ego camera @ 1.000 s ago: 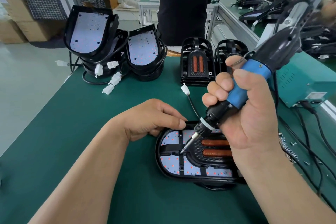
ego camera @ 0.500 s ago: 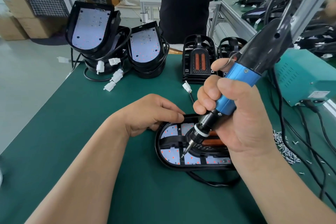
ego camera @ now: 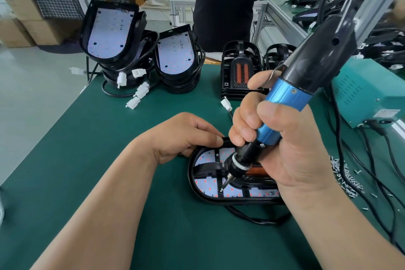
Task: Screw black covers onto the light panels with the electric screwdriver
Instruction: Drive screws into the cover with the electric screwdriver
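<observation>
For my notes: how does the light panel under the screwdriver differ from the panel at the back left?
The near panel, under the screwdriver, lies flat, a black cover across it; the back-left panel leans on a stack, uncovered. The left hand holds the first; no hand touches the second. Both have black rims.

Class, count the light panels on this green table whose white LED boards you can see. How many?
3. One panel sits tilted at far left; another just right of it; the third lies under the electric screwdriver. Others stacked beneath the first two may be hidden.
</observation>
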Tool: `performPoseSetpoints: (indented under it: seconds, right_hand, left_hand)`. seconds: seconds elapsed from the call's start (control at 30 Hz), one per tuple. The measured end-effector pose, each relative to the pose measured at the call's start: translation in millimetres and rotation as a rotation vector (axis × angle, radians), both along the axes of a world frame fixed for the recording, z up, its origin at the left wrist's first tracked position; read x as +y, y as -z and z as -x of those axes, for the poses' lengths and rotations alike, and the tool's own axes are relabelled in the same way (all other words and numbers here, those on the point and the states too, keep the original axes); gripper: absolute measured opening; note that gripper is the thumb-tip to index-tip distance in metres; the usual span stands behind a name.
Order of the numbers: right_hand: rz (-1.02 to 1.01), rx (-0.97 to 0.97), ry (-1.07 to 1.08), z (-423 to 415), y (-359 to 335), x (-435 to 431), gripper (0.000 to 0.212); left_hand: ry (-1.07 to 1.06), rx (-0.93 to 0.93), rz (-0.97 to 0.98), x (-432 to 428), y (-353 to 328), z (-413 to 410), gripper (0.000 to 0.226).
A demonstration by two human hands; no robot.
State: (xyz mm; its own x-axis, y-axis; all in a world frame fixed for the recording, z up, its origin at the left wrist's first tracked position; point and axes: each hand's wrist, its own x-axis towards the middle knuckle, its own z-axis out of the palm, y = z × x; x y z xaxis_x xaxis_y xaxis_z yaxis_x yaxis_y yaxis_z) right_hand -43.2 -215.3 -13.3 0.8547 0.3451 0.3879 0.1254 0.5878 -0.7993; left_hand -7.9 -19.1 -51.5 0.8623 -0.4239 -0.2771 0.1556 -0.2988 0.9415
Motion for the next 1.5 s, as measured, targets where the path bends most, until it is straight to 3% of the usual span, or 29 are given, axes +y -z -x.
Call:
performPoseSetpoints:
  seconds: [0.67, 0.8, 1.17, 1.33, 1.5]
  right_hand:
    - [-0.015, -0.052, -0.161, -1, 3, -2, 0.023]
    - [-0.02, -0.073, -0.196, -1, 5, -2, 0.022]
    - [0.016, -0.176, -0.25, -3, 8, 0, 0.029]
    - [-0.097, -0.067, -0.182, -8, 13, -2, 0.045]
    - [-0.229, -0.001, -0.05, -16, 11, -10, 0.044]
  left_hand:
    - [0.034, -0.02, -0.009, 0, -1, 2, 0.026]
    - [0.053, -0.02, 0.005, 2, 2, 0, 0.009]
    - [0.054, -0.029, 0.033, 4, 7, -4, 0.016]
    - [0.081, 0.002, 0.076, 6, 12, -5, 0.015]
    - [-0.206, 0.178, 0.3, 3, 11, -13, 0.02]
